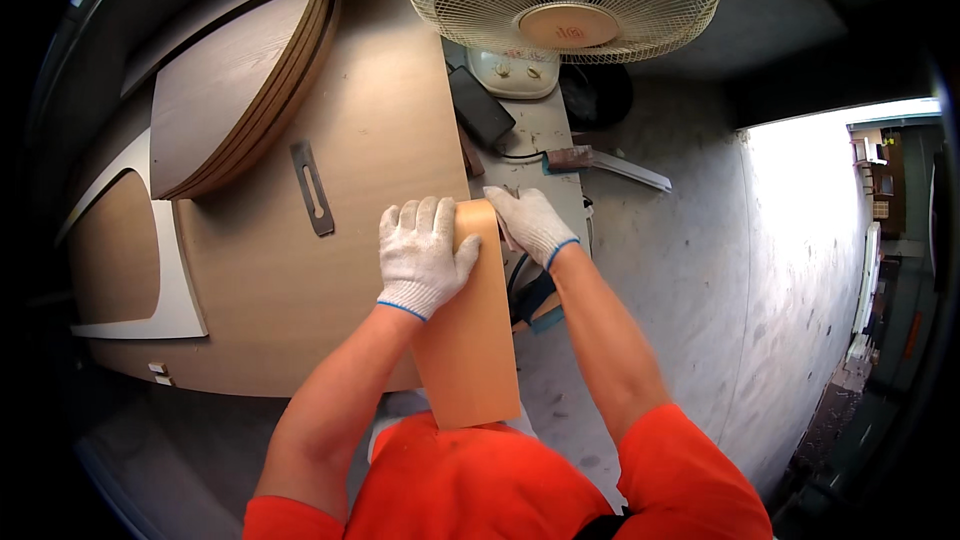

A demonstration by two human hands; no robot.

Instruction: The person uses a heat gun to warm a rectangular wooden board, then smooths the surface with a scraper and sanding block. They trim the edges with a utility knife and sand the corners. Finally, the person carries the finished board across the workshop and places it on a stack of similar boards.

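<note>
A long light-orange board (468, 350) with a rounded far end runs from the worktable toward my red shirt. My left hand (420, 250), in a white knit glove with a blue cuff, holds the board by its left side. Its thumb lies across the board's face and the fingers point away from me. At the far right corner of the board, my gloved right hand (532, 224) is closed around a thin brownish piece (507, 234) against the edge. Most of that piece is hidden by the glove, so its kind cannot be made out.
Flat on the wooden worktable (350, 120) lies a slotted dark metal plate (312, 190). Curved boards (235, 80) are stacked at the far left, near a white frame (185, 280). A fan (565, 0) stands ahead, beside a black box (480, 105). Concrete floor (680, 240) spreads rightward.
</note>
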